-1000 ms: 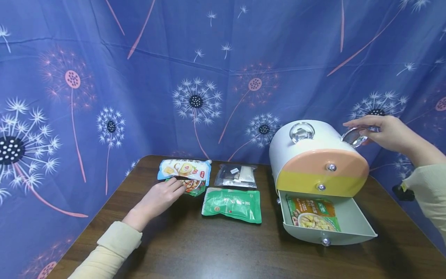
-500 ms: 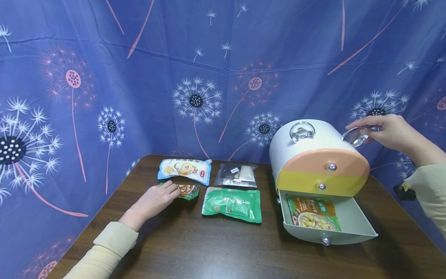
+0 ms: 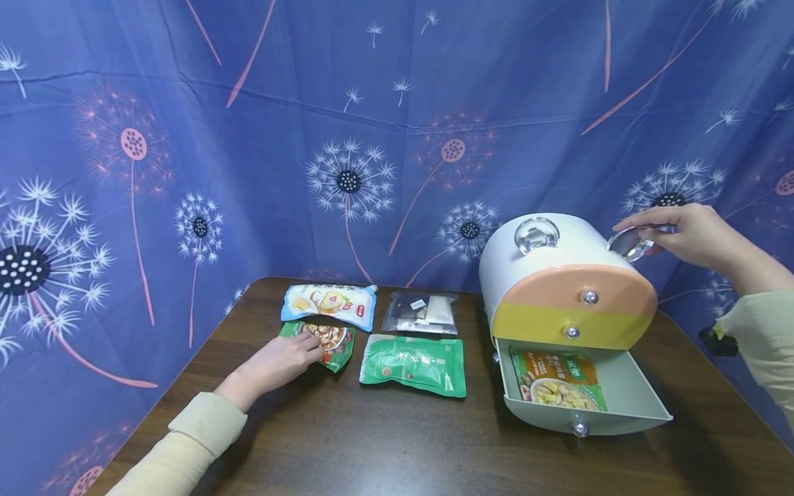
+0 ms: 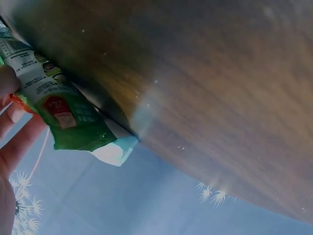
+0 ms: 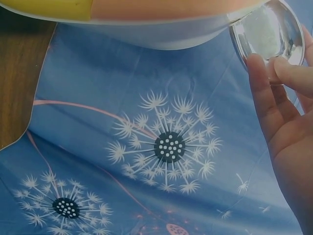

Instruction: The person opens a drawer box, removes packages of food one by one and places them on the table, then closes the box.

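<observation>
In the head view my left hand (image 3: 282,359) pinches a small green food packet (image 3: 340,355) with a picture of a dish on it, at the left of the table. In the left wrist view, the thumb lies over the printed back of this packet (image 4: 73,120) and the fingers are on its other side. On the right, my right hand (image 3: 697,238) grips a shiny round silver disc (image 3: 626,244), one of two standing like ears on a rounded white drawer box (image 3: 505,269). Thumb and fingers hold the lower rim of this disc (image 5: 266,36) in the right wrist view.
The bottom drawer (image 3: 626,386) is pulled out, with an orange and green packet (image 3: 561,379) inside. Beside my left hand lie a blue-white packet (image 3: 331,303), a clear bag (image 3: 422,313) and a green pouch (image 3: 412,365). A blue dandelion cloth (image 3: 397,172) hangs behind the table.
My left hand has drawn the green packet slightly left and toward me, away from the blue-white packet, and its picture side shows more. The right hand stays on the silver disc.
</observation>
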